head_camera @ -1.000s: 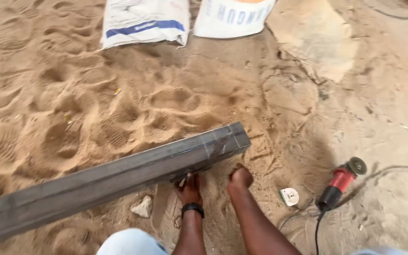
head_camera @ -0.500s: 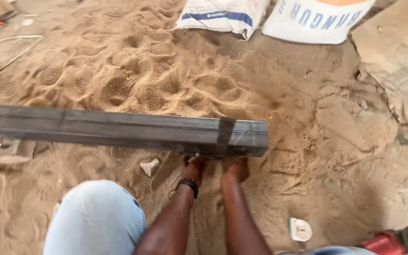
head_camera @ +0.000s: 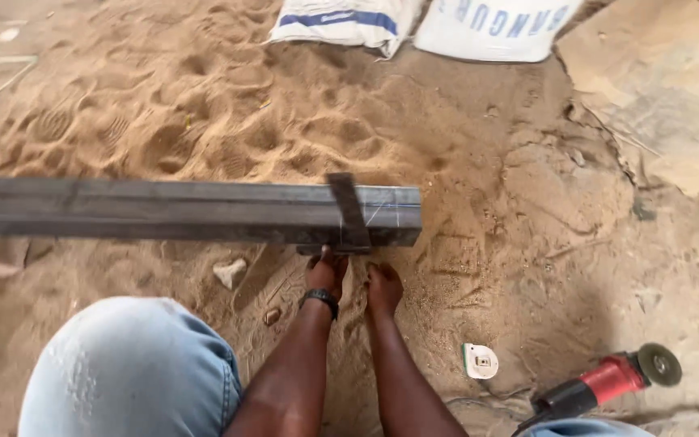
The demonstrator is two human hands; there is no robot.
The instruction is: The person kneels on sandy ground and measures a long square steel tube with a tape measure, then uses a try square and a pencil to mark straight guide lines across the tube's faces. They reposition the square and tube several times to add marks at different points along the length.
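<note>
Here, lying across the sand from 9 o'clock to centre: a long steel box tube, with a metal square laid over its right end. Left hand with fingers closed on the square's lower edge; right hand just beside it, fingers curled and holding nothing. At 12 o'clock, two white sacks, contents hidden; at 4 o'clock, a red angle grinder.

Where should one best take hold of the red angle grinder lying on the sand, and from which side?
Grip the angle grinder round its red body, coming from above: it lies flat on the sand, the disc sits at its far right end, and the cable leaves the dark near end.
</note>
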